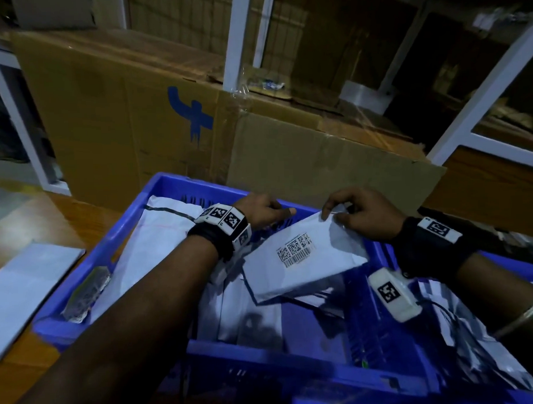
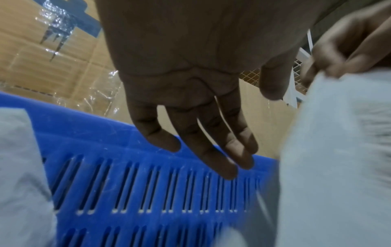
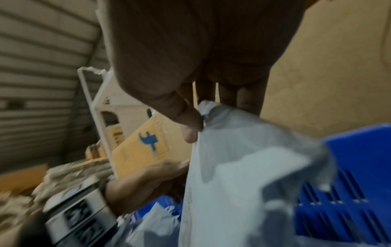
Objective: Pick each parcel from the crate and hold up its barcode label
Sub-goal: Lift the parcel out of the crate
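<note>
The right hand (image 1: 365,216) pinches the top corner of a white parcel (image 1: 303,261) between thumb and fingers, holding it tilted over the blue crate (image 1: 139,236). Its barcode label (image 1: 295,249) faces up toward the head camera, though the print is too small to read. In the right wrist view the thumb (image 3: 186,120) presses into the crumpled plastic edge, while the other fingers are mostly hidden behind the bag.

The left hand (image 1: 264,212) is just left of the parcel, above the crate's far wall. From the left wrist view its fingers (image 2: 211,150) hang straight and slightly apart, gripping nothing; whether they touch the slotted wall cannot be told, since the picture is blurred.

More white parcels (image 1: 157,236) lie in the crate, partly covered by the forearms and dim in shadow. One flat white packet (image 1: 29,282) lies outside the crate on the wooden surface to the left, cut off by the frame edge. Large cardboard boxes (image 1: 129,116) stand behind.
</note>
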The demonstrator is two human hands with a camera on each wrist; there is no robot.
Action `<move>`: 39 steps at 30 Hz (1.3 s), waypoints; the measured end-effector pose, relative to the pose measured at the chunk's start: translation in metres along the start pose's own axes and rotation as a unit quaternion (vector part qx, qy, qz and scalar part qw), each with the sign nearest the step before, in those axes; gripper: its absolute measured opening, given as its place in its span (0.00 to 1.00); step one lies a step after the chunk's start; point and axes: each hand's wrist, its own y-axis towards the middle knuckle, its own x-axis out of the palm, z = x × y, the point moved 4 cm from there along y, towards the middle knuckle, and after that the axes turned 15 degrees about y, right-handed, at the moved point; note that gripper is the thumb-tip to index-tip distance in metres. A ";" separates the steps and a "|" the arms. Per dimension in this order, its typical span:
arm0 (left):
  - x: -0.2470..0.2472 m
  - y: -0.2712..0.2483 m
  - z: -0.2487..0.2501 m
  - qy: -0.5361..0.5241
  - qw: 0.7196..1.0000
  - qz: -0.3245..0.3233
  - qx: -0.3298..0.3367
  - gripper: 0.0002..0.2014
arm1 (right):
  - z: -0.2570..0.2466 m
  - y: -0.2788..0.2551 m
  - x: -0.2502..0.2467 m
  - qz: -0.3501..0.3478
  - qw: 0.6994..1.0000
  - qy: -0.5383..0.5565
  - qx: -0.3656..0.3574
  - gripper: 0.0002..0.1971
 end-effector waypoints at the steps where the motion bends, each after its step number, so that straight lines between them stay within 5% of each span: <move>1: 0.000 0.000 0.001 -0.013 1.000 -0.003 -0.001 0.26 | 0.006 0.001 -0.002 0.014 1.000 0.015 0.010 0.17; 10: 0.006 0.004 -0.005 0.035 0.999 -0.040 -0.003 0.16 | 0.054 0.009 -0.001 0.128 0.966 0.219 0.048 0.22; 21: 0.005 0.009 -0.010 0.076 0.997 0.003 -0.007 0.13 | 0.073 0.025 0.034 0.108 0.990 0.082 -0.024 0.13; 25: 0.005 0.009 -0.011 0.074 0.997 0.004 0.002 0.09 | 0.084 0.032 0.040 0.131 0.980 0.150 0.006 0.20; 30: 0.005 0.009 -0.011 0.091 0.996 0.007 0.006 0.11 | 0.095 0.036 0.048 0.109 0.978 0.175 0.021 0.09; 39: -0.010 0.007 -0.021 0.035 0.998 0.057 0.007 0.08 | 0.111 0.037 0.046 0.109 0.968 0.224 0.042 0.05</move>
